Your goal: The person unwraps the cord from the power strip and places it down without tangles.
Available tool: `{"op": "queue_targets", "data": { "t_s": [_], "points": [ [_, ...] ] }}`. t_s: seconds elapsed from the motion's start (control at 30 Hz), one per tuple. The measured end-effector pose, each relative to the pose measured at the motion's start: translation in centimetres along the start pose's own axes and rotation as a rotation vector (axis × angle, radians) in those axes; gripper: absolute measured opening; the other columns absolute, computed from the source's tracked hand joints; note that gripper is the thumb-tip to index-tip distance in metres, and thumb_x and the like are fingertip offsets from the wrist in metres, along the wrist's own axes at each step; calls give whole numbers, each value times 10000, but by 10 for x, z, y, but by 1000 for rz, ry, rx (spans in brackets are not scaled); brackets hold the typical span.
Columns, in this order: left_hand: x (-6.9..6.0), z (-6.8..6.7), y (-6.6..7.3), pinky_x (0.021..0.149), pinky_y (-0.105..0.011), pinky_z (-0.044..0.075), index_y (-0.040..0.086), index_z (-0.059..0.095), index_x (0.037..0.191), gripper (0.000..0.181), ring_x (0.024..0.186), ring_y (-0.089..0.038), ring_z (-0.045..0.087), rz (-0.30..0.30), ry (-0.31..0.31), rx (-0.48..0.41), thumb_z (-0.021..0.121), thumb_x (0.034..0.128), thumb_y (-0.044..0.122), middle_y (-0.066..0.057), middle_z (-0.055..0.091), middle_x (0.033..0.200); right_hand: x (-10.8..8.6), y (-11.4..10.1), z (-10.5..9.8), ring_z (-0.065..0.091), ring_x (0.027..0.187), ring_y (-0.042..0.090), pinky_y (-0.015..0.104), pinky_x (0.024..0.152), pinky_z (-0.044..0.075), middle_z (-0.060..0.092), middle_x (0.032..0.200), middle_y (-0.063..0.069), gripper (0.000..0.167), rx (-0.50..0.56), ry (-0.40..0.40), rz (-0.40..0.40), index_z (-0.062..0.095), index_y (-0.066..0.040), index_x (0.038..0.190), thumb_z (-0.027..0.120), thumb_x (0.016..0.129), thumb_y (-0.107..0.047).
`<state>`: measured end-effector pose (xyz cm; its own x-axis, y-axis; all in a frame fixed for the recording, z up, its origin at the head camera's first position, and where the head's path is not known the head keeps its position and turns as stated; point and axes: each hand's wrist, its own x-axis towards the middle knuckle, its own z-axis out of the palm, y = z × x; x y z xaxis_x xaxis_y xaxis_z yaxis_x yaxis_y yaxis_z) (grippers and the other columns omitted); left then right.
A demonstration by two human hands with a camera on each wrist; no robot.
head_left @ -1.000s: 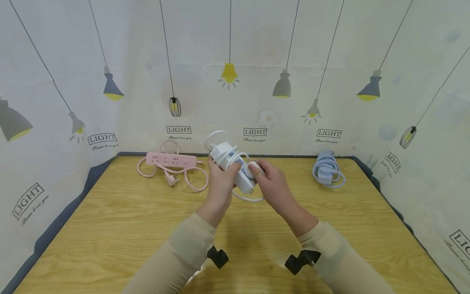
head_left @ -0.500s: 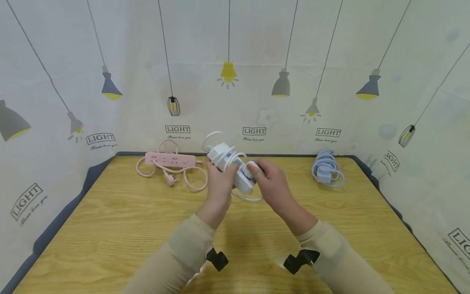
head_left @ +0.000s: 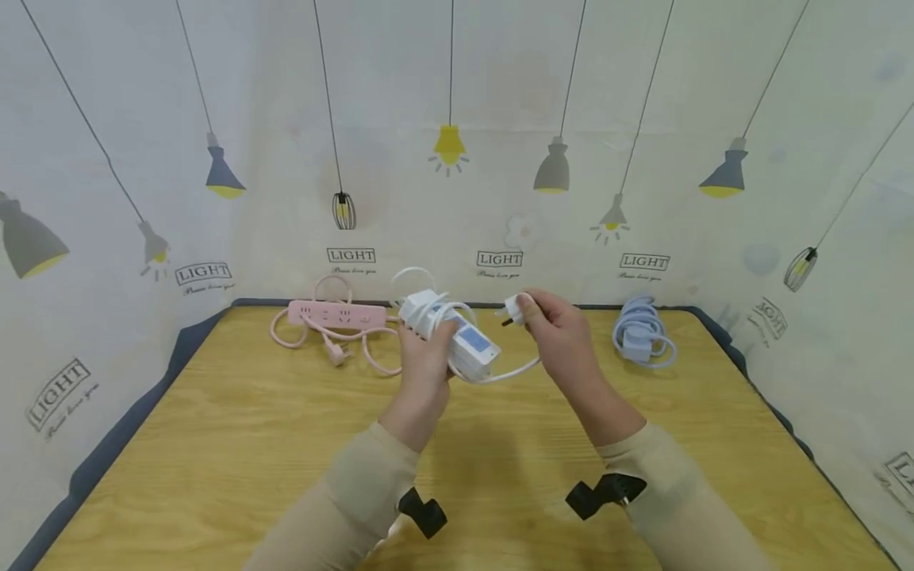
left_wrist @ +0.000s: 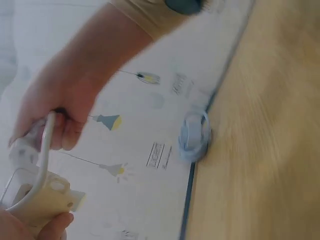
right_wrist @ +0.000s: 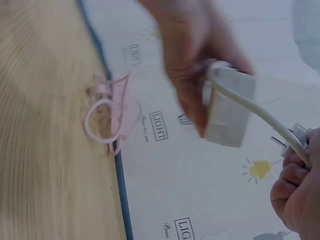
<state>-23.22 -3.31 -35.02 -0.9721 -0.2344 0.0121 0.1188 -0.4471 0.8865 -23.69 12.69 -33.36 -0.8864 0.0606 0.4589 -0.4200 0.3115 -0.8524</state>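
Over a wooden bench (head_left: 286, 452), the left hand (head_left: 423, 361) grips a white power strip (head_left: 469, 334), probably light, stiff and best held by its sides, while the right hand (head_left: 567, 337) pinches its plug (head_left: 516, 309), a pink power strip (head_left: 332, 315) lying beyond.

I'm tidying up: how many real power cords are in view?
3: a pink cord at back left, a white cord running between the left hand and right hand, and a light-blue cord coiled at back right. No others show.
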Motion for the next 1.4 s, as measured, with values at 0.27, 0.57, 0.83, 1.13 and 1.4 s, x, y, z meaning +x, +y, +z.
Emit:
{"op": "queue_targets", "data": {
  "t_s": [0.27,0.57,0.83,1.13,1.4],
  "points": [
    [3,0,4,887,-456,527,145,231,1460,714,1140,-317,560,38,-33,21,615,875,7,-142,480,1298,0,-1,-2,465,661,163,225,561,407,539,742,118,317,-1,-27,31,685,-32,1025,551,1006,-319],
    [5,-6,3,886,-492,522,141,209,1457,721,1157,-354,549,31,-61,-30,626,881,22,-169,457,1324,-5,5,-1,472,670,197,245,560,418,544,786,127,314,0,-58,105,651,-72,1118,504,1025,-334],
    [8,-11,4,895,-463,524,181,180,1469,731,1177,-336,547,-12,-77,-62,669,927,156,-141,458,1351,-13,11,-2,423,612,166,229,533,370,506,737,107,301,33,-101,150,624,-72,1123,480,1036,-322],
    [17,-25,13,924,-476,504,184,223,1477,573,1180,-306,541,-37,-74,-26,535,1009,296,-124,484,1338,-13,17,-12,417,601,122,201,506,356,513,746,68,342,62,-48,131,597,-60,1165,479,1031,-353],
    [20,-28,26,1022,-430,426,135,247,1481,538,1209,-277,521,-19,-41,109,467,1033,338,-116,494,1347,-8,36,-19,413,575,126,223,498,356,490,695,69,340,37,-51,187,576,-17,1171,455,1046,-310]
  ]
}}
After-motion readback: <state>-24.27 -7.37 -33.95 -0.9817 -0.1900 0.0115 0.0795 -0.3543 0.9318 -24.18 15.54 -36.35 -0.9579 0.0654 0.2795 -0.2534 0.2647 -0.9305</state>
